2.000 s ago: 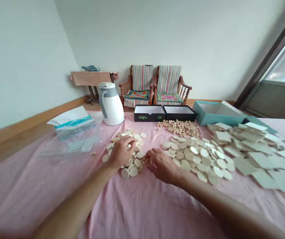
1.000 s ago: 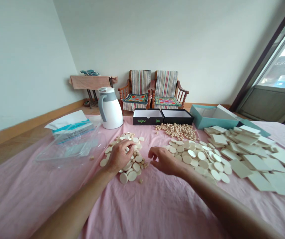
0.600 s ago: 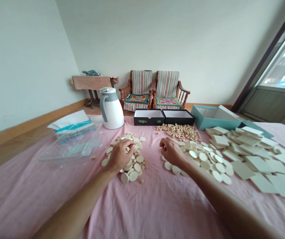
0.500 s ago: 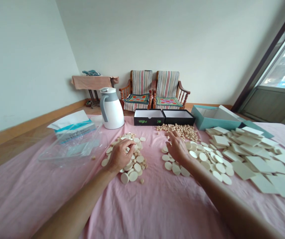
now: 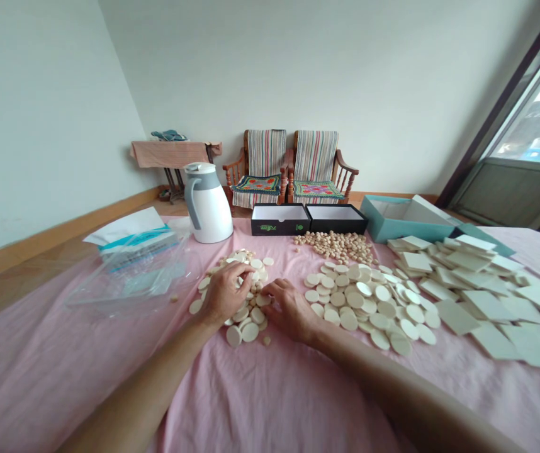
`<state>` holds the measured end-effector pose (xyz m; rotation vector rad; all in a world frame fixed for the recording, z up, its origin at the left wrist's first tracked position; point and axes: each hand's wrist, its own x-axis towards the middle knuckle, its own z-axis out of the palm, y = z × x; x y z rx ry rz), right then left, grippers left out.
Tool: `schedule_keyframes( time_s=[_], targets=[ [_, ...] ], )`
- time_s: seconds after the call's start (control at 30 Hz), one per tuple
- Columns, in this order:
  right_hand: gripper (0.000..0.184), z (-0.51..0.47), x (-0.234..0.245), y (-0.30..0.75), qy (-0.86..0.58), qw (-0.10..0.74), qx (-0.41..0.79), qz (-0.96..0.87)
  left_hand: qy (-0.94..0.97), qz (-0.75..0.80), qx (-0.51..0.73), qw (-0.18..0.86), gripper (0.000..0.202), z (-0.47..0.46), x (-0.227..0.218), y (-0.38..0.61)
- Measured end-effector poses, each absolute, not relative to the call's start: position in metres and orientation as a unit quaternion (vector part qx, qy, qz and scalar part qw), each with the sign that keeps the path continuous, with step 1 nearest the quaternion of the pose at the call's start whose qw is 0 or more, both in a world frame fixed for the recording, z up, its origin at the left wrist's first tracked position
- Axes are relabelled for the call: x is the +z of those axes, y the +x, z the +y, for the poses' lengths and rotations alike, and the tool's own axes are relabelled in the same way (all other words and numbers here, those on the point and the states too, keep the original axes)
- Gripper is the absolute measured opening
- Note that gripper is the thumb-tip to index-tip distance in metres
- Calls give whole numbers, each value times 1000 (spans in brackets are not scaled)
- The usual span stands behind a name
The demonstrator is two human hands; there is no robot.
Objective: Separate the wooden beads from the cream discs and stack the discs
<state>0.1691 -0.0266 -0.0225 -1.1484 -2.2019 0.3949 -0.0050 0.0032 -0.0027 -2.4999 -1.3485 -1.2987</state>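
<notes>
My left hand (image 5: 226,290) rests over a mixed pile of pale round discs (image 5: 250,331) and small wooden beads, its fingers curled inward. Whatever those fingers hold, if anything, is hidden. From the right, my right hand (image 5: 292,309) reaches to the same pile, with bent fingertips close together at the beads. I cannot make out what lies between them. Right of this hand spreads a heap of round discs (image 5: 355,301). Behind that heap lie loose wooden beads (image 5: 338,245).
Two black boxes (image 5: 279,228) stand behind the beads, and a teal box (image 5: 386,225) sits farther right. Square pale tiles (image 5: 491,305) cover the right side. A white jug (image 5: 213,217), a tissue pack (image 5: 133,238) and clear plastic trays (image 5: 123,292) are at left. Pink cloth (image 5: 298,396) covers the surface.
My right hand has moved left from above the beads and disc heap to the mixed pile, uncovering the discs beneath it. My left hand has stayed nearly in place.
</notes>
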Motion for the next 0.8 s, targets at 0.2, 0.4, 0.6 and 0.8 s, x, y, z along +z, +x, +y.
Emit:
schedule_keyframes(
  time_s=[0.2,0.4,0.6,0.8],
  targets=[
    [19,-27,-2,195,-449,310,98,-832,-798,-432,-420,8,13,4,-5,-6],
    [15,-28,49,253,-574,198,5,-794,-794,-439,-420,2,12,3,-3,-5],
    [20,-31,34,234,-497,286,66,-817,-794,-433,-426,5,13,5,-5,-6],
    [35,-45,1,186,-333,247,151,-897,-795,-433,-424,13,13,5,-5,-7]
  ],
)
